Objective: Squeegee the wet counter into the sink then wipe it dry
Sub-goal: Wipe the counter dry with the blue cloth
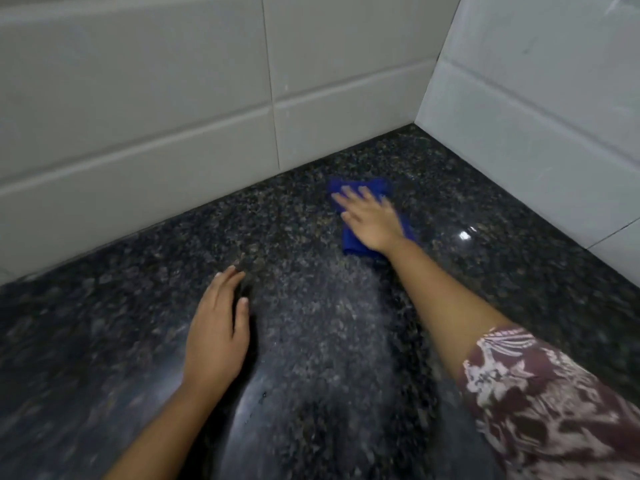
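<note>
A folded blue cloth (375, 187) lies on the dark speckled granite counter (311, 323) near the far corner. My right hand (370, 220) presses flat on top of it, fingers spread and blurred, pointing toward the back wall. My left hand (218, 327) rests palm down on the bare counter, nearer to me and to the left, holding nothing. A paler, streaky band runs along the counter between my two arms. No squeegee or sink is in view.
White wall tiles (173, 116) run along the back of the counter. A second tiled wall (536, 133) closes the right side, and the two meet in a corner behind the cloth. A patterned maroon sleeve (554, 403) covers my right upper arm.
</note>
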